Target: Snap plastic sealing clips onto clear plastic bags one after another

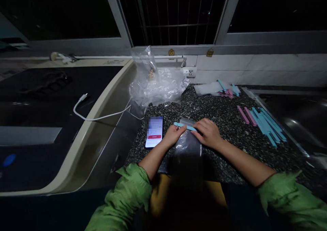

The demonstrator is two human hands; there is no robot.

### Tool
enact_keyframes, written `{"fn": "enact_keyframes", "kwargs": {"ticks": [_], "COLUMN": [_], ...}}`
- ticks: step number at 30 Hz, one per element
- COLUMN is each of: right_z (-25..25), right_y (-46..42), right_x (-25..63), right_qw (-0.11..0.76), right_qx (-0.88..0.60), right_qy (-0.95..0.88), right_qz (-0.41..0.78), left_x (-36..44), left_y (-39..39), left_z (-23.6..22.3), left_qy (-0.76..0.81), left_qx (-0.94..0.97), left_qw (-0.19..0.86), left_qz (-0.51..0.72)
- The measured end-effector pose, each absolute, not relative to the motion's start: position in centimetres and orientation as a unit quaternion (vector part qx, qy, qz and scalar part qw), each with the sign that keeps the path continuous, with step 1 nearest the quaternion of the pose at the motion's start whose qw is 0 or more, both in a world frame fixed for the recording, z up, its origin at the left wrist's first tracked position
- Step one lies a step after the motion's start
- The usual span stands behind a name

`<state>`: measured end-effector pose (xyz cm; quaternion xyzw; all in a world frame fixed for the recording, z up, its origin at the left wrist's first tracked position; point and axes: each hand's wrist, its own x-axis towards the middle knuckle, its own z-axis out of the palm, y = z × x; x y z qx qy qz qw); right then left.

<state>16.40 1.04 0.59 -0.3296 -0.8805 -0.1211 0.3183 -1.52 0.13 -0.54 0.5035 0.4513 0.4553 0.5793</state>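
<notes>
A light-blue bag sealing clip (189,127) lies crosswise over the upper part of a clear plastic bag (188,144). My left hand (173,135) pinches the clip toward its left end, thumb on top. Around the right end my right hand (208,132) is closed, its fingers covering that part of the clip. The bag's top edge shows just beyond the clip, and its lower part hangs toward me into the dark. Whether the clip is fastened onto the bag I cannot tell.
Left of my hands lies a lit phone (155,143). Blue clips (265,123) and pink clips (246,115) lie right, beside a sink (304,118). Behind are a crumpled plastic bag (163,88) and more bags (206,88). A washing machine (102,98) with a white cable (107,117) stands left.
</notes>
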Motion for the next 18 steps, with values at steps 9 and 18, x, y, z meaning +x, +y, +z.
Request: {"fn": "enact_keyframes", "kwargs": {"ticks": [9,18], "right_z": [0.37,-0.11], "right_y": [1.37,1.68], "right_x": [17.04,17.19], "right_qw": [0.364,0.368], "right_qx": [-0.328,-0.319], "right_qy": [-0.866,-0.869], "right_qz": [-0.101,-0.084], "left_x": [-1.71,-2.39], "left_y": [0.2,0.23], "left_z": [-0.54,-0.73], "left_qy": [0.416,0.396], "left_qx": [0.46,0.43], "left_qw": [0.637,0.65], "left_qz": [0.459,0.485]}}
